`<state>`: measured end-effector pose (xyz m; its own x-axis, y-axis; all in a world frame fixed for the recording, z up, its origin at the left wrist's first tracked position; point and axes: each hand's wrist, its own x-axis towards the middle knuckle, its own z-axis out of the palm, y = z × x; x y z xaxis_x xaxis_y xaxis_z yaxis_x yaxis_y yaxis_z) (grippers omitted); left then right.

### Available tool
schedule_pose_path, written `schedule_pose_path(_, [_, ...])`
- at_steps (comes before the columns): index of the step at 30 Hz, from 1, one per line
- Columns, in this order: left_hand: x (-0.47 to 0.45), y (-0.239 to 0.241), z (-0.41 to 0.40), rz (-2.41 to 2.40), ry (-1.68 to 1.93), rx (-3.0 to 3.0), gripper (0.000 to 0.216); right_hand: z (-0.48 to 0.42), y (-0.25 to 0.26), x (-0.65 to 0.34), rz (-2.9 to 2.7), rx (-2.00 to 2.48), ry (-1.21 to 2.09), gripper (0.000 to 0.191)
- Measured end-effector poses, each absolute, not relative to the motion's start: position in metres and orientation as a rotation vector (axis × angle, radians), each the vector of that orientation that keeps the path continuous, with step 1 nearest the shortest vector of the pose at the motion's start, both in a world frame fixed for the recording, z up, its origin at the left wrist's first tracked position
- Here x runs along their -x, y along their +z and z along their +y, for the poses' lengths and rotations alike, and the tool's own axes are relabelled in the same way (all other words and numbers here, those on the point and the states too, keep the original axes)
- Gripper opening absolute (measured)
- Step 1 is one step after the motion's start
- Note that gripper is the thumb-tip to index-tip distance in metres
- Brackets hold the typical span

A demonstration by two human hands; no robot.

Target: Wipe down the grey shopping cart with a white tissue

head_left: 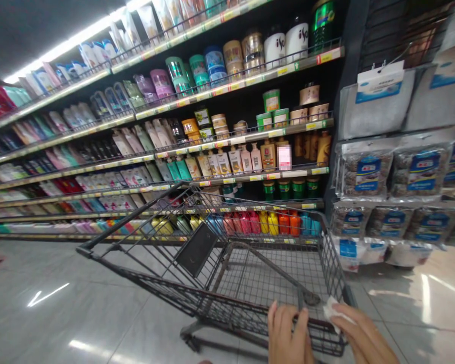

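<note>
A dark wire shopping cart [227, 294] stands side-on before me, with bare mesh showing in its basket. Over the cart's near top rail hang the fingers of my left hand [290, 331], bent round the rail close to its right end. My right hand [364, 331] is at the cart's near right corner. Between its thumb and fingers is a crumpled white tissue [334, 309], which lies against the rail there. The palm sides of both hands are hidden from view.
Long shelves [250, 178] of bottles, jars and tubes run behind the cart. At the right, packs of scrubbing pads [367, 174] hang on hooks close to the cart's end. Grey floor tiles [53, 308] extend to the left.
</note>
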<state>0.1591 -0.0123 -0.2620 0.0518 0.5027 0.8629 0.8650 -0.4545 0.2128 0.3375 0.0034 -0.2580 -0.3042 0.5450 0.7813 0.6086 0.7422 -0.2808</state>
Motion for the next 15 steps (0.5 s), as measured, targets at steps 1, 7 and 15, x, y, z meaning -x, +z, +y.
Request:
schedule_pose_path(1, [-0.155,-0.262,-0.014,-1.389,-1.295,2.082,0.037,0.005,-0.254,-0.337,-1.98,0.869,-0.073,0.029])
schedule_pose_path(7, [-0.146,-0.263,-0.021,-1.63,-1.503,2.119,0.044,0.022,-0.239,-0.335,-1.994,0.832,-0.003,0.03])
schedule_pose_path(15, [-0.138,-0.26,-0.022,-1.637,-1.5,2.202,0.044,0.061,-0.238,-0.34,-1.973,0.906,0.136,0.025])
